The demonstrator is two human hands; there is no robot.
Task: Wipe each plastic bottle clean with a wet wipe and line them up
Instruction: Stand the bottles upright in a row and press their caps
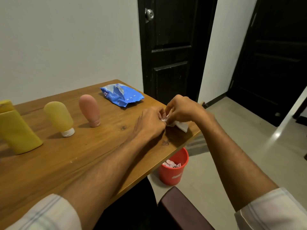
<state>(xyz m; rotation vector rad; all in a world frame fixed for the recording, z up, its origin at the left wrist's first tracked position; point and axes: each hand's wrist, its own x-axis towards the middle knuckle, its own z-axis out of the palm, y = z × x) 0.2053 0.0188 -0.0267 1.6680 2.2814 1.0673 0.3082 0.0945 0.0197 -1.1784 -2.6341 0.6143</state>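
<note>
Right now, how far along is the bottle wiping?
Looks done: large yellow plastic bottle, white-capped yellow squeeze bottle and pink squeeze bottle stand in a row. In hand: left hand pinches a small item, right hand holds a white wet wipe. Left, probably: lining it up.

Yellow bottle (59, 117); pink bottle (89, 109); blue wipe packet (122, 96); red bucket (172, 173); white wipe (181, 126).

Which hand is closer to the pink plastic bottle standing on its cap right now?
Left. The left hand is over the wooden table, right of the pink plastic bottle; the right hand is farther right, beyond it, both pinching a white wet wipe.
</note>
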